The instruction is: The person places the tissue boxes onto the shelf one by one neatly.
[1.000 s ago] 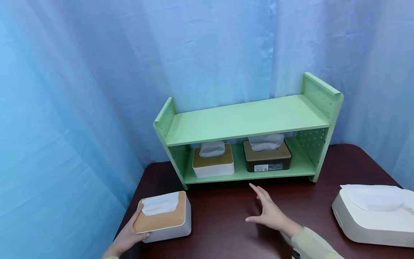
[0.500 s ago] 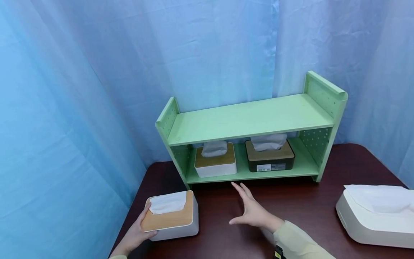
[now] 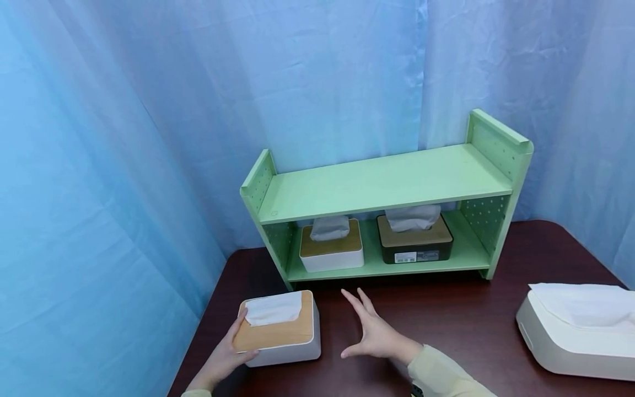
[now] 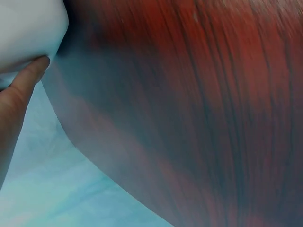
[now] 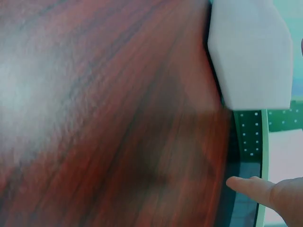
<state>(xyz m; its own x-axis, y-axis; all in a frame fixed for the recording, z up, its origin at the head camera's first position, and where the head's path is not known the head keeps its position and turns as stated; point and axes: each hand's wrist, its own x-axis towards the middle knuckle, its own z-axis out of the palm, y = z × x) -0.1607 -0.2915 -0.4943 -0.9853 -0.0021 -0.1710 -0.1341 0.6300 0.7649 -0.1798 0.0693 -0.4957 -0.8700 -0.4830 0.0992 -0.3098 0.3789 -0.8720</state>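
Note:
A white tissue box (image 3: 285, 355) with a wood-look lid and a white tissue lying over its slot is at the front left in the head view. My left hand (image 3: 223, 353) grips its left end, thumb along the front side and fingers at the far left edge. In the left wrist view one fingertip presses the bottom corner of the white box (image 4: 31, 28). To the right of the box, my right hand (image 3: 374, 333) is held apart from it, fingers and thumb spread and holding nothing. The right wrist view shows the box (image 5: 251, 56) ahead of this hand's extended digit.
Behind stands a green two-tier shelf (image 3: 377, 179). On its lower board sit a white tissue box (image 3: 332, 260) with a wooden lid and a dark brown tissue box (image 3: 414, 251). A larger white tissue box (image 3: 570, 353) is at the table's right. Blue curtains (image 3: 317, 82) hang around.
The left hand and the tissue box in it have moved right across the front of the table. The right hand has moved left toward the box, its fingers still spread.

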